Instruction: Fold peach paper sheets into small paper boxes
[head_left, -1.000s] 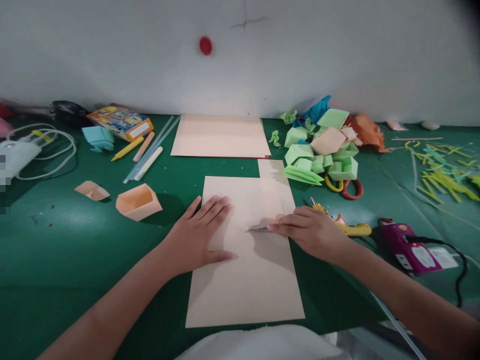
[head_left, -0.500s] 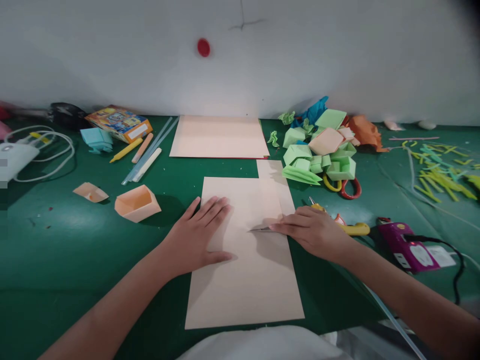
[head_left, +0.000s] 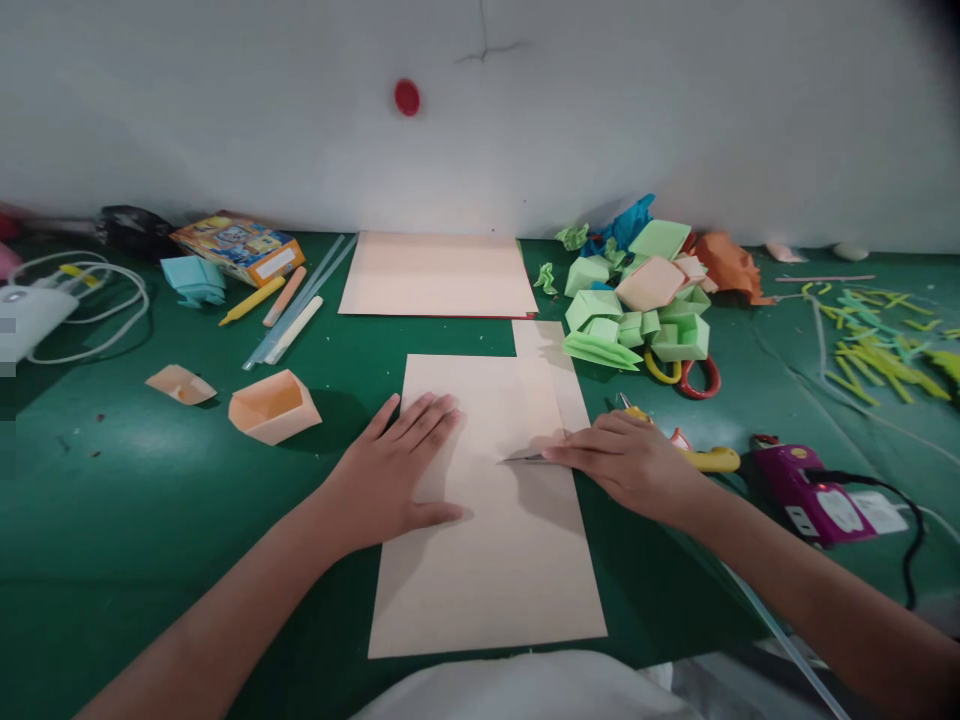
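Observation:
A pale peach sheet of paper [head_left: 487, 590] lies in front of me, and a narrower pale strip [head_left: 536, 338] shows beyond its upper right edge. My left hand [head_left: 397, 480] rests flat on the sheet's left half, fingers spread. At the right edge, my right hand [head_left: 630, 465] pinches a thin, dark, pointed blade-like piece [head_left: 525, 458], its tip over the middle of the sheet. The rest of that piece is hidden by my fingers. Behind my right hand lies a yellow glue gun [head_left: 712, 460], partly covered.
Folded green paper pieces [head_left: 682, 330] and scissors [head_left: 699, 380] lie at the back right, near a purple device [head_left: 814, 495] with a black cable. A peach paper box [head_left: 274, 415], glue sticks [head_left: 296, 330] and a colourful carton [head_left: 236, 245] are left. Another sheet [head_left: 439, 275] lies against the wall.
Almost nothing differs. The right hand and the pointed piece have shifted very slightly to the right over the sheet; the left hand stays in place.

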